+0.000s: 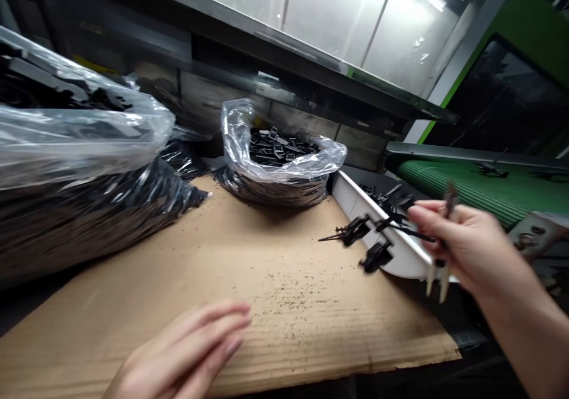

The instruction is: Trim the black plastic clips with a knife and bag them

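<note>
My right hand is closed on a cutting tool with pale handles pointing down, and its fingers also pinch the stem of a black plastic part. That part hangs out to the left, above the rim of a white tray. Over the near side of the cardboard sheet, my left hand is held with its fingers stretched out and nothing in it.
A large clear bag of black parts stands at the left. Another open bag of small black pieces sits at the back centre. A green ribbed conveyor runs at the right. Small dark crumbs dot the cardboard.
</note>
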### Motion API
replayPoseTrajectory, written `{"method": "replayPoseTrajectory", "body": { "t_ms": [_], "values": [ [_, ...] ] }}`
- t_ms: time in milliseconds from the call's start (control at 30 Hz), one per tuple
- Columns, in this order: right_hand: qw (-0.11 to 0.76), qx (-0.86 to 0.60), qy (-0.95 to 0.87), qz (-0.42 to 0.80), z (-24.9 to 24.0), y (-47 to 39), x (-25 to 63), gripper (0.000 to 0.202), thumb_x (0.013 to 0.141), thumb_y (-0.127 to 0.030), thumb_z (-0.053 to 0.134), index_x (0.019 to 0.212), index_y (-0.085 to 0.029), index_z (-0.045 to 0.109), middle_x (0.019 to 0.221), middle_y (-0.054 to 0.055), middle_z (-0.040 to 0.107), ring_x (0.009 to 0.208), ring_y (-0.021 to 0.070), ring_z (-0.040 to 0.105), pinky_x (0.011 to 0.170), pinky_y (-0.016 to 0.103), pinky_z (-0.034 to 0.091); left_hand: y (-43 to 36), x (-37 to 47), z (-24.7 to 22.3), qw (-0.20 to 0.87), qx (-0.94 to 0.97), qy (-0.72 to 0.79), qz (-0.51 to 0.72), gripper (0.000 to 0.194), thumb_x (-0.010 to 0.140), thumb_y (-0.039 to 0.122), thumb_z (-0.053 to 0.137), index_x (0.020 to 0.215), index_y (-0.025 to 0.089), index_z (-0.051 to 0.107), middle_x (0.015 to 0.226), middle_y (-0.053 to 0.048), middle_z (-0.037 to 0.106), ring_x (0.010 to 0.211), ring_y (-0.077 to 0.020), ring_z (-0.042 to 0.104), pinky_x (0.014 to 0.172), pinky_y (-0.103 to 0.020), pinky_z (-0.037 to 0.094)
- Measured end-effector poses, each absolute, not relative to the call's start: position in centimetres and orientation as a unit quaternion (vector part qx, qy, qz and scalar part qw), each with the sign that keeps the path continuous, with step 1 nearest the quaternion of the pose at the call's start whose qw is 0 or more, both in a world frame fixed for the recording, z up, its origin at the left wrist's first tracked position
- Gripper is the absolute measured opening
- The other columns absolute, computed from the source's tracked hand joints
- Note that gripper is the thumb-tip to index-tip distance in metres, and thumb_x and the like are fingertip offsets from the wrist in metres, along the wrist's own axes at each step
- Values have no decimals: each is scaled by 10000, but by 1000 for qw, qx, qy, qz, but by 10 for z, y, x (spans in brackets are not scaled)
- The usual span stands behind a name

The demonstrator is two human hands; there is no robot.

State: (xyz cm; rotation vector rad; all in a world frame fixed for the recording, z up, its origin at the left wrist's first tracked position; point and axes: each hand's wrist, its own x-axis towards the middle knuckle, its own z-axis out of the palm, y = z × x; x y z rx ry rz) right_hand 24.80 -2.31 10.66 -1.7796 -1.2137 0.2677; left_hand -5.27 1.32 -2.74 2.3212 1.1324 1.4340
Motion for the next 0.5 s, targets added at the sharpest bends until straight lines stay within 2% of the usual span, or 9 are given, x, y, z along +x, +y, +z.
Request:
{"method": "replayPoseTrajectory", "body": {
  "t_ms": [100,133,200,267,333,433,500],
  "values": [
    [388,-699,-533,276,64,-3,196,308,760,-445,510,784,-139,527,438,-103,334,352,32,318,331,160,256,16,-49,-9,59,827,365,423,337,809,405,488,1117,275,530,1232,-37,493,1121,-256,454,916,-385,412],
    [365,-694,-540,306,51,2,185,296,768,-432,498,768,-137,524,424,-105,328,344,34,312,326,162,250,16,-45,-6,42,838,361,407,374,794,413,508,1133,257,521,1272,-62,455,1158,-283,411,918,-425,403],
    [324,-688,-559,330,33,10,172,278,763,-403,503,740,-130,545,416,-90,355,343,48,330,324,176,255,16,-35,-3,25,856,368,362,367,761,403,559,1085,231,562,1268,-90,469,1165,-316,399,894,-477,411],
    [302,-687,-587,303,30,13,168,259,723,-376,556,759,-122,588,476,-45,445,403,78,404,377,211,320,15,-26,-6,35,867,383,316,299,738,343,601,1007,212,613,1188,-98,551,1104,-317,469,862,-491,438],
    [305,-682,-617,246,36,11,165,296,699,-370,585,869,-129,614,618,10,530,535,122,483,515,262,392,15,-19,-11,49,869,388,304,247,739,275,602,970,193,636,1114,-103,606,1027,-301,538,842,-486,458],
    [314,-652,-666,182,42,6,146,369,732,-366,543,1042,-166,570,759,46,570,674,167,513,657,300,395,15,-17,-17,45,870,376,315,289,740,231,593,1017,155,621,1110,-139,604,996,-304,563,821,-481,477],
    [305,-627,-696,172,39,4,127,239,749,-282,497,932,-179,611,748,61,586,679,183,517,654,307,390,14,-18,-19,37,876,368,308,334,724,232,607,1044,133,607,1119,-162,593,1008,-324,554,810,-493,482]
  ]
}}
